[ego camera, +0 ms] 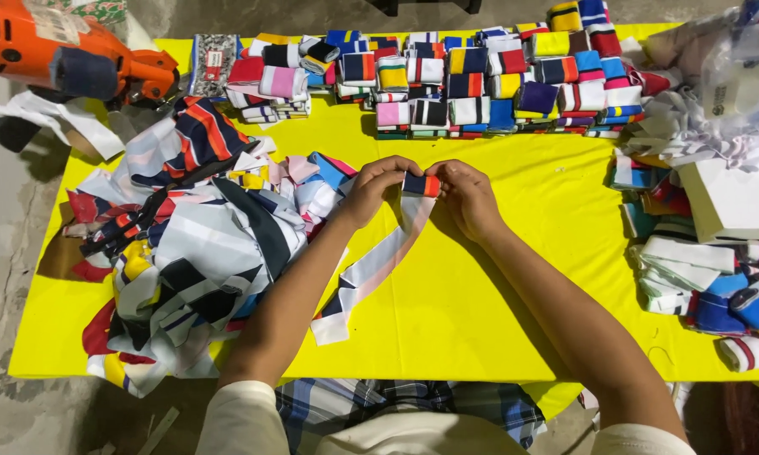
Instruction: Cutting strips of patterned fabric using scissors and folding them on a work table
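Everything lies on or about the yellow table [481, 295]. Off its far left corner sits an orange power tool [68, 55], with crumpled white paper [51, 118] just below it. On the left part of the table spreads a loose heap of striped fabric strips [186, 244], white, navy, red and yellow, reaching almost to the near edge and crowding the left forearm.

Near the table's middle, the left hand [371, 190] and right hand [468, 195] are close together, both pinched on the rolled end of one striped strip [420, 184], navy, red and orange where it is rolled. Its loose white tail [371, 274] trails down and left across the yellow surface, passing beside the left forearm toward the heap.

Along the far edge, beyond the hands, stand rows of folded strips [447, 80] in many colours, packed tight. On the table's right side lies a white box [733, 198], with clear plastic wrapping [716, 93] behind it and more rolled strips [708, 286] stacked in front of it, well apart from the hands.
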